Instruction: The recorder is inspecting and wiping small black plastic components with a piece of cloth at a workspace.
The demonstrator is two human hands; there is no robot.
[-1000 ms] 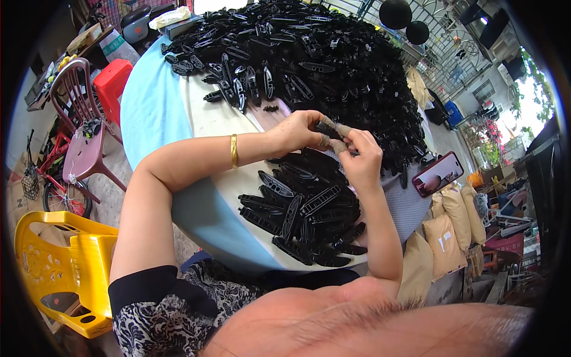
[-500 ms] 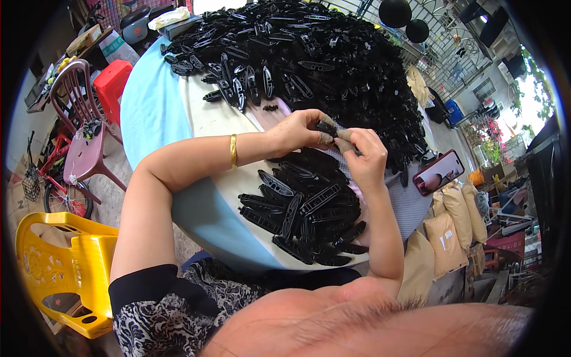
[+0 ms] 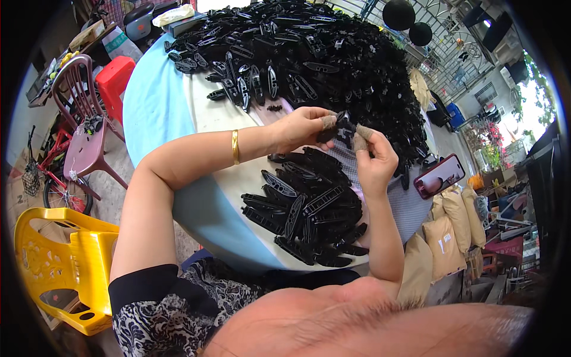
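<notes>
My left hand (image 3: 303, 128) and my right hand (image 3: 375, 160) meet above the table, both pinching one small black plastic part (image 3: 342, 122) between taped fingertips. A gold bangle (image 3: 235, 147) sits on my left wrist. Below the hands lies a near pile of flat black plastic pieces (image 3: 309, 211). A far larger heap of the same black pieces (image 3: 315, 53) covers the back of the round table (image 3: 160, 113), which has a light blue and white cover.
A phone in a red case (image 3: 440, 175) lies at the table's right edge. A yellow plastic chair (image 3: 65, 262) stands at lower left, a pink chair (image 3: 83, 137) and red stool (image 3: 113, 80) behind it. Tan sacks (image 3: 452, 232) sit to the right.
Both hands stay together on the small black part; the fingers have shifted only slightly. The piles have not moved.
</notes>
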